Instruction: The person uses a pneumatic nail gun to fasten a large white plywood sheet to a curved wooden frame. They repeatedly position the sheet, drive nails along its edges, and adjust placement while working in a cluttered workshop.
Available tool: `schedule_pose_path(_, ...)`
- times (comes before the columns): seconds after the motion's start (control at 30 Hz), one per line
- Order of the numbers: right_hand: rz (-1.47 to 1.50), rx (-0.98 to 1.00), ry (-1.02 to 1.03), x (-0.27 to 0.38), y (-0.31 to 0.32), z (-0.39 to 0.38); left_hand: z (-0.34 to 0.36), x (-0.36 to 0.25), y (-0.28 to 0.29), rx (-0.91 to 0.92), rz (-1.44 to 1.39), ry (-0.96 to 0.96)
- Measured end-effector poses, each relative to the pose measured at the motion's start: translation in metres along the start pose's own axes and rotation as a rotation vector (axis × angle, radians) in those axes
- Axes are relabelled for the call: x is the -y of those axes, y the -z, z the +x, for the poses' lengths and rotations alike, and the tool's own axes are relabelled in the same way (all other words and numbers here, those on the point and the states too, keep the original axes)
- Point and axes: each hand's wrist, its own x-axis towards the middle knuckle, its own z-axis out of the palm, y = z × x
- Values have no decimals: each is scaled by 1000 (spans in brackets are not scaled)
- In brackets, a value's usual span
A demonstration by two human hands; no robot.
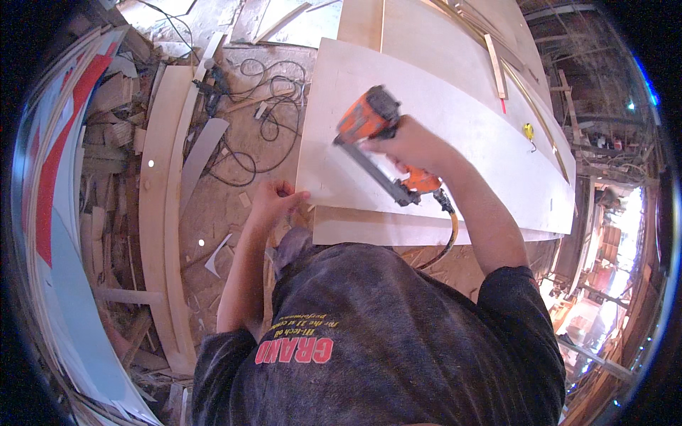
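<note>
My right hand (pixel 412 148) grips the handle of an orange and black nail gun (pixel 368 117), tilted over the left half of a large pale panel (pixel 490 163). A hose (pixel 453 233) runs from the base of its handle down toward my body. Whether the gun's nose touches the panel, I cannot tell. My left hand (pixel 273 201) is closed at the panel's near left corner, with the thumb on the edge; the fingers underneath are partly hidden. Below the near edge, another pale sheet (pixel 348 226) sticks out.
A yellow tape measure (pixel 528 130) and a narrow wood strip (pixel 495 67) lie on the far right part of the work surface. On the floor to the left are a dark power tool (pixel 213 86), tangled black cable (pixel 273 131), long curved boards (pixel 162 184) and wood scraps.
</note>
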Motion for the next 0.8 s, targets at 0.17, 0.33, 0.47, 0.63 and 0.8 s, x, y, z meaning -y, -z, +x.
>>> schedule_pose_path(0.17, 160, -295, -58, -40, 60, 31, -9, 7, -9, -48, -2, -46)
schedule_pose_path(0.33, 327, -329, -83, -68, 101, 56, 3, 2, -24, -156, 8, -120)
schedule_pose_path(0.47, 299, -279, -81, -72, 101, 60, 12, -10, -34, -117, 46, -155)
schedule_pose_path(0.63, 264, -276, -102, -77, 100, 59, 24, -9, -50, -87, 73, -192)
schedule_pose_path(0.8, 210, -278, -134, -66, 98, 45, 17, -29, -61, -101, -3, -186)
